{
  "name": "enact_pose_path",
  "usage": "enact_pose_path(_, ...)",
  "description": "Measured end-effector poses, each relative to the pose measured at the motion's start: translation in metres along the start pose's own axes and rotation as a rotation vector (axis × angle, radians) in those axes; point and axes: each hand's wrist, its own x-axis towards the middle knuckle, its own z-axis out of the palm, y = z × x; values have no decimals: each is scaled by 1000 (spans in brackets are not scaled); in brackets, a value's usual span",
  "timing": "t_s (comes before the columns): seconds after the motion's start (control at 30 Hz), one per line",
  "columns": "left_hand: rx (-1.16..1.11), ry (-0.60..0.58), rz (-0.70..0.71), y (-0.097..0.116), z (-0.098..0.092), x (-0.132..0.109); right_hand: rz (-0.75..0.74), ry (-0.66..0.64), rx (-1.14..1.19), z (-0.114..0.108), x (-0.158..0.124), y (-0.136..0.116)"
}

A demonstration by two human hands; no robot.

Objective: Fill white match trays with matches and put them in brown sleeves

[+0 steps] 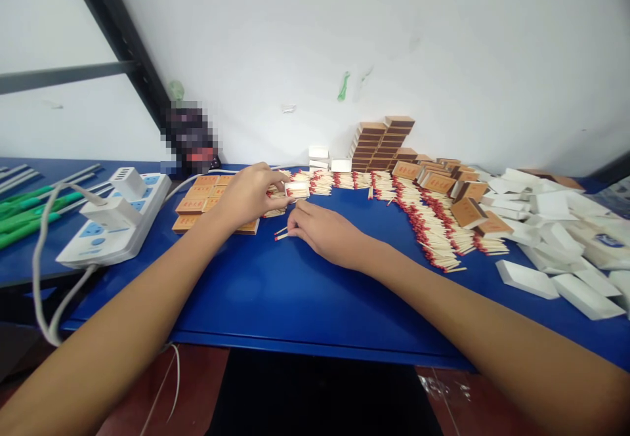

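My left hand point(250, 192) grips the near end of a small white matchbox tray point(304, 196), with thumb and fingers closed around it; a few red-headed matches lie inside. Just below and to the right, my right hand point(327, 231) is closed in a pinch on a couple of matches point(282, 236), their red heads pointing left. Behind both hands runs a long row of loose matches point(321, 182), which curves toward the right into a thick pile point(430, 226). Under my left forearm, partly hidden, are several filled orange matchboxes point(195, 198).
Stacked matchboxes point(377, 146) stand against the wall. Orange matchbox sleeves point(467, 213) lie on the right pile, beside a heap of white trays point(556, 239). A power strip point(118, 232) with cables and green-handled rods point(29, 216) are at left on the blue table point(315, 305).
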Motion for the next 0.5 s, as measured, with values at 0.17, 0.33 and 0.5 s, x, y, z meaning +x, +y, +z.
enact_pose_path(0.17, 5, -7, 28, 4, -1, 0, 122, 133, -133, -14, -4, 16)
enact_pose_path(0.33, -60, -20, 102, 16, 1, -1, 243, 261, -282, -22, -3, 28)
enact_pose_path(0.5, -72, -8, 128, 21, 2, -2, 243, 187, -361, -20, 0, 22)
